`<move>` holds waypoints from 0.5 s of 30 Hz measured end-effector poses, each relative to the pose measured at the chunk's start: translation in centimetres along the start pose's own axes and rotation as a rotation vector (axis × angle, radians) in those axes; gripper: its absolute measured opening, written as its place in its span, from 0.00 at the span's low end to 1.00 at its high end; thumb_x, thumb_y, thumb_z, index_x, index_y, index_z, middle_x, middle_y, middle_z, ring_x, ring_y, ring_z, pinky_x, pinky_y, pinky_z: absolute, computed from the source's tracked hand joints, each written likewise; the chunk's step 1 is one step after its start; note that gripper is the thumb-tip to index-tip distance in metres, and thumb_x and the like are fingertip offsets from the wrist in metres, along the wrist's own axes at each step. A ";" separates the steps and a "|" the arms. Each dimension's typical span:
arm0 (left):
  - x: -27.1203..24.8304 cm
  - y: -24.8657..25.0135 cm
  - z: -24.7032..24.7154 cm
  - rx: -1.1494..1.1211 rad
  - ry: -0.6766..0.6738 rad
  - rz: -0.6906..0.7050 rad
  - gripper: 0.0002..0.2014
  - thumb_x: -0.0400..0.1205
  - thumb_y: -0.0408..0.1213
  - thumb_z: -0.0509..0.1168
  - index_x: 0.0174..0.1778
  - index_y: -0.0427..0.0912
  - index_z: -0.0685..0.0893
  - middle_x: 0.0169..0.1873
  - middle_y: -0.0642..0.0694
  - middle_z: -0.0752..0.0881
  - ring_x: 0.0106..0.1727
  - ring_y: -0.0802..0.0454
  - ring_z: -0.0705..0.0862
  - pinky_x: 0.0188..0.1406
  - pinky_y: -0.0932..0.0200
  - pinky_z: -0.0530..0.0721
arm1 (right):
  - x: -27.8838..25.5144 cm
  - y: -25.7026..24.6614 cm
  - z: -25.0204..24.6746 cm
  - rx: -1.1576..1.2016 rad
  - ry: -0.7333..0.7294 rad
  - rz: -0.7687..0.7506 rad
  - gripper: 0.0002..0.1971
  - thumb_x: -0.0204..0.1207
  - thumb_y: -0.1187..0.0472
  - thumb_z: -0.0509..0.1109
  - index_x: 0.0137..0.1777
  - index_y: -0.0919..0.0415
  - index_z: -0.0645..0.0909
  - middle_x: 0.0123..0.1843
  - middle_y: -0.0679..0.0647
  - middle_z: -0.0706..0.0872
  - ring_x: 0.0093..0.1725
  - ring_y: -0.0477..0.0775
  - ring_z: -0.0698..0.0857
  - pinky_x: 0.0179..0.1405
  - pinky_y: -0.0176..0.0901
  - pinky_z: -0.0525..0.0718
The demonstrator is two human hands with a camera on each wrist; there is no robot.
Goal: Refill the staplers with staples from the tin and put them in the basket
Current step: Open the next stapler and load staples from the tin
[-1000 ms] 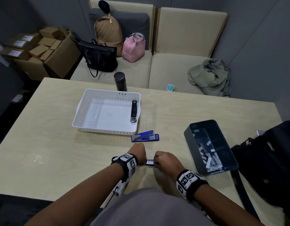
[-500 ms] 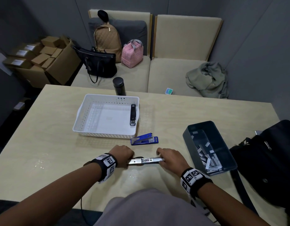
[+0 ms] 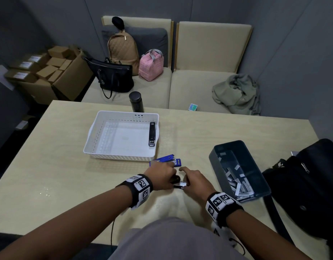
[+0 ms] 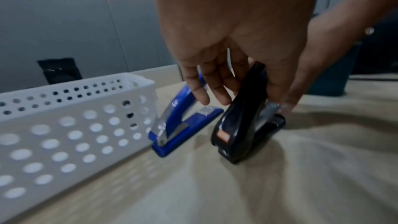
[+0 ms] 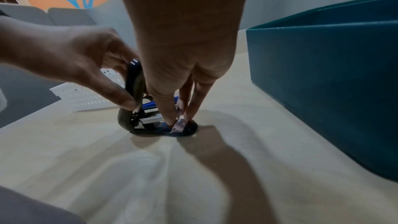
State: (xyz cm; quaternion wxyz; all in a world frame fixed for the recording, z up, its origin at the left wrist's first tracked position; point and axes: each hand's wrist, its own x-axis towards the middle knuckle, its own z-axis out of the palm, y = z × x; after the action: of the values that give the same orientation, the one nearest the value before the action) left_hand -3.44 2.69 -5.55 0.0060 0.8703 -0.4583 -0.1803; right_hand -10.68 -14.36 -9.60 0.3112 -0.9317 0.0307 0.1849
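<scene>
Gripping the black stapler's (image 4: 243, 117) raised lid, the left hand (image 3: 162, 177) steadies it; right hand (image 3: 195, 180) fingertips pinch its metal front; hard, light, probably slippery; best held by the sides.

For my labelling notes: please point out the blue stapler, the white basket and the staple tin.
blue stapler (image 4: 189, 123): left wrist view, its base.
white basket (image 3: 90, 136): head view, left rim.
staple tin (image 5: 323, 74): right wrist view, outer wall.

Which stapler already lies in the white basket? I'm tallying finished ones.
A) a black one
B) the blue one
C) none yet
A: a black stapler lies along the right wall of the basket, while the blue stapler sits on the table just outside it.
</scene>
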 end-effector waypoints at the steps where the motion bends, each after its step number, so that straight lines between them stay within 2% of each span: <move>1: 0.4 0.4 0.5 -0.008 0.005 -0.003 0.13 0.73 0.47 0.68 0.42 0.41 0.84 0.48 0.43 0.83 0.43 0.40 0.85 0.35 0.50 0.82 | 0.0 0.2 0.0 0.018 0.004 0.022 0.29 0.66 0.66 0.69 0.67 0.43 0.72 0.40 0.44 0.83 0.43 0.53 0.84 0.41 0.48 0.85; 3: 1.2 1.0 1.8 -0.007 -0.006 -0.017 0.17 0.76 0.49 0.69 0.52 0.39 0.84 0.53 0.40 0.82 0.50 0.40 0.83 0.38 0.50 0.78 | -0.1 0.5 0.0 0.118 0.011 0.076 0.29 0.65 0.65 0.70 0.66 0.42 0.74 0.42 0.48 0.85 0.41 0.52 0.85 0.40 0.45 0.85; 5: 1.5 1.4 3.2 0.016 -0.048 -0.059 0.19 0.78 0.48 0.68 0.60 0.39 0.81 0.57 0.38 0.81 0.57 0.39 0.81 0.43 0.48 0.79 | -0.1 1.0 0.0 0.273 0.010 0.122 0.30 0.66 0.72 0.69 0.67 0.46 0.75 0.44 0.53 0.87 0.39 0.49 0.85 0.39 0.36 0.85; 7: 1.6 1.6 4.7 0.041 -0.071 -0.115 0.19 0.81 0.43 0.65 0.65 0.38 0.76 0.61 0.37 0.78 0.62 0.37 0.78 0.49 0.44 0.81 | -0.1 1.4 -0.4 0.364 -0.008 0.166 0.29 0.68 0.77 0.66 0.67 0.52 0.77 0.45 0.56 0.88 0.39 0.49 0.86 0.41 0.31 0.86; 11: 1.6 1.6 5.7 0.049 -0.099 -0.144 0.16 0.83 0.37 0.60 0.65 0.34 0.73 0.63 0.35 0.77 0.62 0.36 0.76 0.46 0.42 0.81 | 0.1 2.3 -0.7 0.342 -0.076 0.267 0.24 0.69 0.75 0.62 0.60 0.50 0.80 0.51 0.58 0.85 0.42 0.52 0.83 0.45 0.44 0.86; 13: 1.7 1.5 5.1 0.017 -0.109 -0.120 0.16 0.83 0.37 0.62 0.64 0.34 0.74 0.61 0.35 0.79 0.60 0.35 0.78 0.45 0.42 0.81 | 0.1 2.2 -1.0 0.266 -0.165 0.285 0.25 0.67 0.72 0.69 0.63 0.51 0.80 0.54 0.53 0.83 0.47 0.51 0.82 0.42 0.37 0.82; 15: 1.7 1.4 3.9 -0.048 -0.087 -0.113 0.14 0.83 0.38 0.62 0.61 0.34 0.74 0.56 0.34 0.83 0.55 0.35 0.82 0.44 0.44 0.81 | 0.0 1.6 -1.6 0.280 -0.213 0.259 0.28 0.64 0.69 0.76 0.65 0.52 0.79 0.53 0.50 0.84 0.50 0.51 0.83 0.43 0.35 0.79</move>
State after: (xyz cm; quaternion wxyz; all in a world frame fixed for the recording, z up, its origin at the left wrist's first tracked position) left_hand -4.97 1.16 -9.50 -0.0034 0.8856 -0.4039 -0.2291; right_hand -10.40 -16.60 -9.38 0.4126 -0.8429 0.1427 0.3145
